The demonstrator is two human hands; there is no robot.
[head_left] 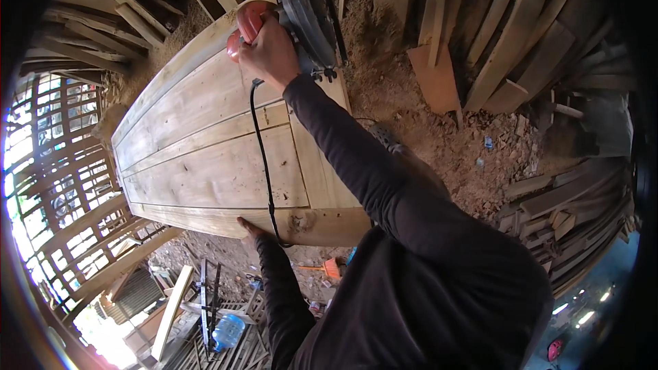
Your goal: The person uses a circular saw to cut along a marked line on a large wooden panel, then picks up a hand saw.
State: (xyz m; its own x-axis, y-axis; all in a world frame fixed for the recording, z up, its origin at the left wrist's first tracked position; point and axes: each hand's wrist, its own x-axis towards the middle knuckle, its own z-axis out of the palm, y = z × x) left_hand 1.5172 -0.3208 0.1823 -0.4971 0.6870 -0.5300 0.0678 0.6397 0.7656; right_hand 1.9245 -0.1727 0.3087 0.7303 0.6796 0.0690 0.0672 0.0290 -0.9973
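Note:
A pale wooden panel door (205,164) lies across the middle of the view, with long boards joined side by side. At its far right end, my right hand (271,55) is closed round the red handle of a belt sander (308,20), whose dark rounded body sits on the door's surface. A black power cord (258,137) runs from the sander across the boards and over the near edge. My left hand (251,228) is at the door's near edge, its thumb over the rim; its other fingers are mostly hidden.
Timber planks (507,20) lean at the back, and more boards (576,199) are stacked on the right. Sawdust and scraps cover the ground (439,123). An orange brush (332,268) and a blue water bottle (228,332) lie below the door. A wooden lattice (58,157) stands left.

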